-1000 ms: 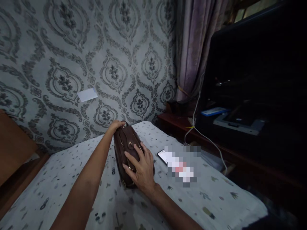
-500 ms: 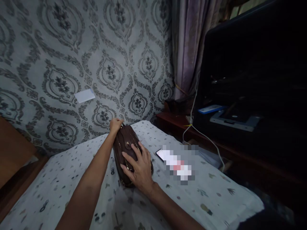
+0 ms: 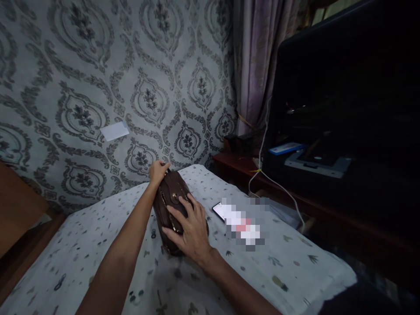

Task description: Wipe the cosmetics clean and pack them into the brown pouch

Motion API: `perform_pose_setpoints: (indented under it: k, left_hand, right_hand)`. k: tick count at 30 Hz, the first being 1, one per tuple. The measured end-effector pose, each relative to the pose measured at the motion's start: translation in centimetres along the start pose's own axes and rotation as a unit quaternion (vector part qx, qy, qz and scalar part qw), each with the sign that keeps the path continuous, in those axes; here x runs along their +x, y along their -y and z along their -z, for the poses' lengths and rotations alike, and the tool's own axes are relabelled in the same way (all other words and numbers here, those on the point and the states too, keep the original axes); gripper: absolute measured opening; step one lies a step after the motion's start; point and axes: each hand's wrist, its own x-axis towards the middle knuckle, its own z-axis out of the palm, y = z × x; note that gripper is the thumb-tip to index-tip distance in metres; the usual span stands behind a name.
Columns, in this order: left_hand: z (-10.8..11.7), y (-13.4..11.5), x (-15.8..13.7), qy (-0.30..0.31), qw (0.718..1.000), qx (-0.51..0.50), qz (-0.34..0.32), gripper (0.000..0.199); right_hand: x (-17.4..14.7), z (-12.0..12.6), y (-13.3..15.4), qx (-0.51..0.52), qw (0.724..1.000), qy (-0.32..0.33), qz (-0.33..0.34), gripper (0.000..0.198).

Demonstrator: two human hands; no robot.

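A dark brown handbag [image 3: 169,199] with a flap, a small clasp and gold-coloured zips lies on the patterned white bedsheet [image 3: 183,280]. My left hand [image 3: 159,172] is closed at the far end of the bag, pinching what looks like its dark strap or handle. Across the near half of the bag my right hand [image 3: 192,229] rests with fingers spread, touching its top and right side. To the right of the bag lies a phone [image 3: 219,209] with a lit screen, mostly covered by blurring.
Behind the bed stands a grey patterned wall [image 3: 147,100] with a white card [image 3: 114,131] on it. A purple curtain [image 3: 251,65], a large dark screen [image 3: 328,109] and a white cable [image 3: 261,148] are at the right. A brown wooden panel [image 3: 19,205] edges the left.
Both hands keep their places on the handbag. The whole view has shifted very slightly; nothing else has visibly moved.
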Motion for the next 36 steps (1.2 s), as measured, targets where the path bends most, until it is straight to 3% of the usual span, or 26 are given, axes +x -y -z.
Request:
perform_pose_setpoints:
  k: [5, 10, 18, 27, 32, 36]
  left_hand:
    - [0.2, -0.3, 0.6, 0.058, 0.998, 0.010, -0.007, 0.028]
    - [0.5, -0.4, 0.8, 0.103, 0.994, 0.043, -0.017, 0.014]
    - [0.2, -0.6, 0.7, 0.108, 0.990, 0.088, -0.029, 0.025]
    - [-0.4, -0.2, 1.7, 0.137, 0.986, 0.090, -0.037, 0.018]
    - [-0.9, 0.1, 2.0, 0.134, 0.986, 0.085, -0.046, 0.016]
    - [-1.2, 0.2, 1.9, 0.111, 0.989, 0.080, -0.049, 0.020]
  right_hand:
    - [2.2, 0.3, -1.0, 0.032, 0.994, 0.023, -0.106, 0.042]
    - [2.3, -0.5, -0.5, -0.024, 0.994, 0.067, -0.085, 0.050]
    - [2.6, 0.6, 0.5, 0.029, 0.983, 0.135, -0.123, 0.055]
    - [3.4, 1.9, 0.3, 0.026, 0.976, 0.172, -0.132, 0.042]
    - [3.4, 2.0, 1.4, -0.017, 0.968, 0.218, -0.124, 0.086]
    - [3.4, 1.7, 1.3, -0.021, 0.966, 0.233, -0.106, 0.090]
